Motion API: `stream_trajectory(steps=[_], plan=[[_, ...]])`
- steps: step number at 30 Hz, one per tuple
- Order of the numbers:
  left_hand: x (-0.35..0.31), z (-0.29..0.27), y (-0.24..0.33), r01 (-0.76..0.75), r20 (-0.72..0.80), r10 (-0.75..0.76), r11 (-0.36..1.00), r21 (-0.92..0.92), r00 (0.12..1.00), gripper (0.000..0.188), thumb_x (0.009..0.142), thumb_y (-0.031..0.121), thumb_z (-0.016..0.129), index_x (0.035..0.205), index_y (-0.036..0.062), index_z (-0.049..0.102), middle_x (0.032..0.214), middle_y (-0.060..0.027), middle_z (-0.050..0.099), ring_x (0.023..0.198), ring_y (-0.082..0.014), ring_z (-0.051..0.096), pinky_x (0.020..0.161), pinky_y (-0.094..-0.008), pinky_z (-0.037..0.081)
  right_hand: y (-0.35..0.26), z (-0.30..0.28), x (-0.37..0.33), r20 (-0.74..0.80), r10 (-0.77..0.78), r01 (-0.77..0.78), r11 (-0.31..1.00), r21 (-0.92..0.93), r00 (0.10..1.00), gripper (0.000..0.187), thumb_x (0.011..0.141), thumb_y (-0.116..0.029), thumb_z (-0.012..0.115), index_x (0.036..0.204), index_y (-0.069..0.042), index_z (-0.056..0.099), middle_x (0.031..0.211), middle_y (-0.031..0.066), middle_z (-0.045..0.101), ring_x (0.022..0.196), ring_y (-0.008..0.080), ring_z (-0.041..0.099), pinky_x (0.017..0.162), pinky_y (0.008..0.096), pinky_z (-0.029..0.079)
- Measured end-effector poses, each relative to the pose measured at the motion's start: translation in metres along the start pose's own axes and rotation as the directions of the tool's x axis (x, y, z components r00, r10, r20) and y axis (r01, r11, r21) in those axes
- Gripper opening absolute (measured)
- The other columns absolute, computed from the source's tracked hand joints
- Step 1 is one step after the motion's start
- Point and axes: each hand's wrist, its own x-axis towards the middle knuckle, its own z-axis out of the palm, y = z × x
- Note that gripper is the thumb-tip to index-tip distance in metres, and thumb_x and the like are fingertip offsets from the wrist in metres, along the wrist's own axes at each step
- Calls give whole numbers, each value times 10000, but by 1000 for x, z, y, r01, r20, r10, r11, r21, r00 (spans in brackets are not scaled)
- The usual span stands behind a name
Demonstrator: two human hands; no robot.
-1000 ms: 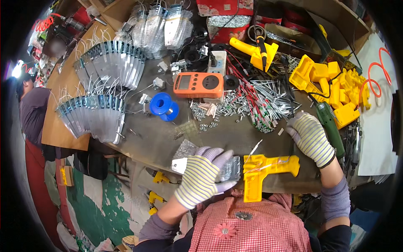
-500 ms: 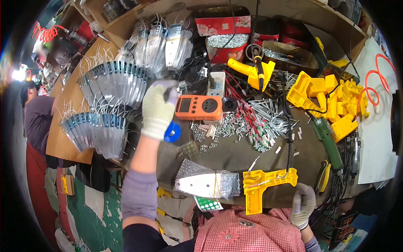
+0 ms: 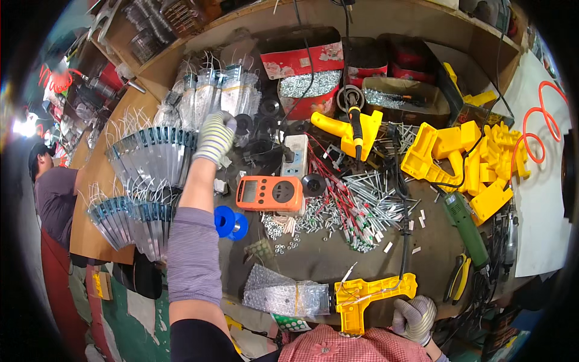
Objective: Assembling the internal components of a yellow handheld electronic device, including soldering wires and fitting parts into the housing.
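My left hand (image 3: 216,137), in a striped knit glove, reaches to the back left beside black round discs (image 3: 243,124) and bubble-wrapped bundles (image 3: 236,96). Its fingers are curled, and anything inside them is hidden. Down by the table's front edge, my right hand (image 3: 416,320), also gloved, is loosely closed with nothing visible in it. Just left of it lies a yellow pistol-shaped plastic half-shell (image 3: 356,301) with thin wires inside and a black cord at its right end. A bubble-wrapped flat piece (image 3: 283,292) lies against the shell's left end.
An orange meter (image 3: 269,193) sits mid-table beside loose screws (image 3: 377,196) and red wires. Blue spools (image 3: 224,222) lie left. Yellow shells (image 3: 470,151), a green tool (image 3: 465,229) and pliers (image 3: 457,279) are on the right. Fanned flat parts (image 3: 151,157) cover a wooden board. Another person (image 3: 57,196) sits far left.
My left hand has moved from beside the orange meter back and left toward the black discs and wrapped bundles. My right hand stays near the yellow shell. The whole view has shifted somewhat.
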Motion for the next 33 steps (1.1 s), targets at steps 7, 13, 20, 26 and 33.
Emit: stream_trajectory(steps=[7,13,20,26,33], plan=[[24,-22,-6,88,225,-62,991,-105,972,254,890,222,702,1029,12,733,949,-197,738,880,-327,705,838,-396,538,8,2,5,-32,-96,92,991,-93,995,347,656,-44,743,987,-45,640,570,18,536,453,239,525,451,398,413],[18,-43,4,296,275,-206,892,-342,939,250,979,218,597,1054,13,720,889,-126,732,658,-162,661,632,-311,522,9,1,-2,90,17,-24,997,69,996,374,631,-41,748,991,-71,650,534,1,541,435,222,533,432,366,415],[22,-58,12,204,156,-154,894,-398,976,235,1023,148,527,1115,-29,651,893,-143,731,657,-197,705,612,-314,555,5,0,13,5,-82,83,994,-67,997,411,577,-52,738,978,-78,656,533,-2,548,426,210,537,418,346,414],[65,-27,20,367,297,-215,563,-741,930,414,1033,271,556,1329,-16,527,1129,-169,686,994,-252,719,780,-314,581,6,1,5,106,19,-27,997,74,994,342,645,-27,716,978,-83,660,516,26,535,392,211,520,392,330,411],[63,-2,72,-260,551,195,965,42,811,420,887,312,736,1194,29,686,1080,-183,730,957,-304,704,837,-363,553,9,2,0,117,52,-59,997,56,992,312,673,-5,708,972,-76,657,522,41,530,395,226,516,394,342,412]])
